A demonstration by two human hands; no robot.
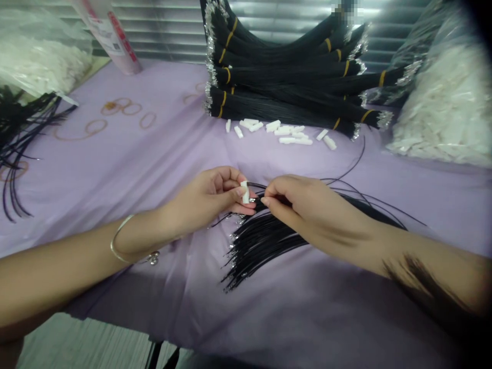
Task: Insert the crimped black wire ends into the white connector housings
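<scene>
My left hand [213, 197] pinches a small white plastic connector [245, 191] between thumb and fingers, just above the table. My right hand [303, 205] is closed in a pinch on a thin black wire [257, 186], whose tip points at the connector. Under both hands a loose fan of black wires with metal tips [253, 246] lies on the purple cloth [154, 154]. A silver bangle [120, 241] sits on my left wrist.
Several white connectors [284, 132] lie scattered behind the hands. Bundles of black wires tied with yellow bands [292, 82] are stacked at the back. Clear bags of white parts stand at right [442, 102] and far left [38, 61]. Loose wires [19, 133] and rubber bands [126, 108] lie left.
</scene>
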